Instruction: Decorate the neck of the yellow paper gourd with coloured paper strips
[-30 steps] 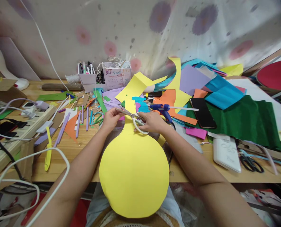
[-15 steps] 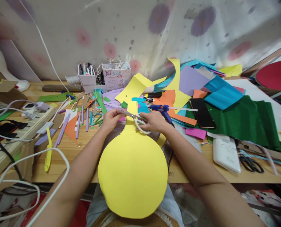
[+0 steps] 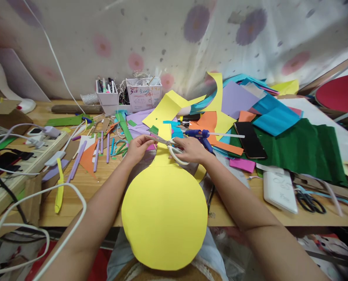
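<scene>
My right hand (image 3: 190,150) is closed around the white handles of a pair of scissors (image 3: 176,156). The blades point left, toward my left hand (image 3: 139,149). Thumb and fingers of that hand are pinched together at the blade tips; whatever is between them is too small to make out. Beneath the scissors runs the narrow yellow neck of a paper shape. Its large round yellow body (image 3: 165,218) hangs over the table edge above my lap. Just beyond my right hand lies a blue glue gun (image 3: 201,137) with a pale glue stick in it.
Coloured paper sheets, among them dark green crepe paper (image 3: 302,152), pile up at the right. A black phone (image 3: 250,140), white power bank (image 3: 279,191) and black scissors (image 3: 311,202) lie there. Rolled purple strips (image 3: 77,162), a power strip (image 3: 24,175) and white cables (image 3: 74,191) occupy the left.
The scissors have shifted very slightly, their lower white handle loop moving a little to the right. Both hands stay in almost the same place, and the yellow paper shape looks unmoved.
</scene>
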Demonstrator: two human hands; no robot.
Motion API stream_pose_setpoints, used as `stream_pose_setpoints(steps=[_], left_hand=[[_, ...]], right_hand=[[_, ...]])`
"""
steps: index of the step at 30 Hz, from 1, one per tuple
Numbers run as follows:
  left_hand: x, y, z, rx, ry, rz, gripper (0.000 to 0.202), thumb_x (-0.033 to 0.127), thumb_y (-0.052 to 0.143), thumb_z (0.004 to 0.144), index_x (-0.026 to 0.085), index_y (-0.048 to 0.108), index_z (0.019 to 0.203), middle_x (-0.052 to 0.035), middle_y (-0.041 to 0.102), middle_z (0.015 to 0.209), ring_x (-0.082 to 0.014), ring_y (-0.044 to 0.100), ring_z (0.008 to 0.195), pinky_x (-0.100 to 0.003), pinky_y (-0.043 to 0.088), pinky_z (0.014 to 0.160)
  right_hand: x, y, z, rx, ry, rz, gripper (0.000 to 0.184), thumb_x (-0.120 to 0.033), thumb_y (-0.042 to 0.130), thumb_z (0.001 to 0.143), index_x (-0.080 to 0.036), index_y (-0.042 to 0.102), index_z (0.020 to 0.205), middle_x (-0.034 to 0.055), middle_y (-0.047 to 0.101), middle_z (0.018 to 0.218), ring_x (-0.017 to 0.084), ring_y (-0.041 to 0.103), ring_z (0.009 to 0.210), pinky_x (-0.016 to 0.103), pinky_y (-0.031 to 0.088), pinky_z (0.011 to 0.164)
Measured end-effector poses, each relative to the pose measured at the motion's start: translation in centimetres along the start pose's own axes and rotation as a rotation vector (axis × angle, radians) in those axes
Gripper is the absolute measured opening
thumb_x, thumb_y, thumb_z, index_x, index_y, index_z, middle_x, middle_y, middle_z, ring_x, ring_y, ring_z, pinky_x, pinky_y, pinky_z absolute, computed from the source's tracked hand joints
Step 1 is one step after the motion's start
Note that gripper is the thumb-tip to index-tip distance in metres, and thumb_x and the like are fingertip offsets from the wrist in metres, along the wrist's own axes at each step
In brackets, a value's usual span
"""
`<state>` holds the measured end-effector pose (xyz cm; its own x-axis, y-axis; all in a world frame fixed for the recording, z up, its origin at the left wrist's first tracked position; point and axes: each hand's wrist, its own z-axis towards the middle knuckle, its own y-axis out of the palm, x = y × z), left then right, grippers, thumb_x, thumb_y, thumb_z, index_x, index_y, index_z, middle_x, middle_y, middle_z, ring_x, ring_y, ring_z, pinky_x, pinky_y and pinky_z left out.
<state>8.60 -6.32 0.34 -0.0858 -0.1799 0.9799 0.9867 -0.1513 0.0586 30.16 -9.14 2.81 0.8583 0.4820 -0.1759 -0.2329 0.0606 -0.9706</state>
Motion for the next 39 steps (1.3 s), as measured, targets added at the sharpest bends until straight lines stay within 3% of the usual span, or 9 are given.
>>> stream_pose_setpoints(steps=[14,19,23,26,29,33,39], left_hand=[[0.0,0.0,-0.1,-0.028,0.021,-0.016,0.012,0.024,0.069,0.064,0.015,0.067,0.072,-0.0045,0.069,0.073,-0.0177,0.062,0.073,-0.033,0.048,0.077],[-0.5,-0.6,0.3,0.086,0.169,0.078,0.009,0.023,0.069,0.066,0.017,0.065,0.073,-0.0041,0.065,0.087,-0.0141,0.059,0.082,-0.025,0.045,0.076],[-0.2,-0.7,0.7,0.207,0.111,-0.154,0.011,0.024,0.064,0.072,0.019,0.055,0.077,0.0007,0.060,0.075,-0.0074,0.051,0.057,-0.020,0.042,0.056],[0.5,-0.5,0.7,0.247,-0.005,-0.368,0.013,0.019,0.060,0.072,0.019,0.047,0.073,0.0019,0.060,0.071,-0.0068,0.052,0.053,-0.021,0.044,0.056],[1.0,-0.4,0.5,0.204,-0.125,-0.423,0.012,0.007,0.055,0.065,0.016,0.049,0.069,0.0021,0.058,0.068,-0.0064,0.055,0.056,-0.022,0.048,0.061],[1.3,-0.3,0.1,0.067,-0.250,-0.450,0.014,0.003,0.052,0.059,0.014,0.055,0.068,0.0021,0.053,0.064,-0.0046,0.051,0.055,-0.017,0.044,0.055],[1.3,0.3,-0.5,-0.065,-0.224,-0.419,0.017,0.008,0.068,0.059,0.015,0.057,0.070,0.0029,0.053,0.068,-0.0046,0.050,0.059,-0.018,0.042,0.058]], right_hand=[[-0.6,0.0,0.1,0.013,0.071,-0.096,0.038,-0.054,0.043,0.079,-0.020,0.059,0.078,0.0030,0.062,0.065,0.014,0.048,0.058,0.026,0.016,0.053],[-0.4,-0.2,0.3,0.023,0.181,-0.077,0.039,-0.055,0.042,0.080,-0.019,0.058,0.081,0.0035,0.062,0.067,0.015,0.050,0.058,0.026,0.017,0.052],[0.0,-0.1,0.3,0.053,0.223,-0.017,0.040,-0.058,0.042,0.080,-0.020,0.055,0.084,0.0034,0.063,0.071,0.016,0.054,0.061,0.025,0.019,0.052],[0.3,0.2,0.3,0.062,0.240,0.010,0.041,-0.060,0.042,0.080,-0.021,0.053,0.087,0.0038,0.064,0.075,0.018,0.055,0.064,0.025,0.021,0.053],[0.4,0.3,0.2,0.055,0.211,0.017,0.040,-0.058,0.042,0.080,-0.020,0.052,0.087,0.0057,0.064,0.077,0.019,0.054,0.065,0.026,0.023,0.055],[0.4,0.4,0.1,0.058,0.084,0.024,0.034,-0.052,0.044,0.080,-0.019,0.049,0.083,0.0080,0.064,0.085,0.020,0.054,0.072,0.028,0.026,0.061],[0.1,0.7,-0.2,0.062,-0.037,-0.009,0.031,-0.049,0.049,0.077,-0.019,0.049,0.083,0.0060,0.063,0.084,0.019,0.055,0.076,0.029,0.027,0.067]])
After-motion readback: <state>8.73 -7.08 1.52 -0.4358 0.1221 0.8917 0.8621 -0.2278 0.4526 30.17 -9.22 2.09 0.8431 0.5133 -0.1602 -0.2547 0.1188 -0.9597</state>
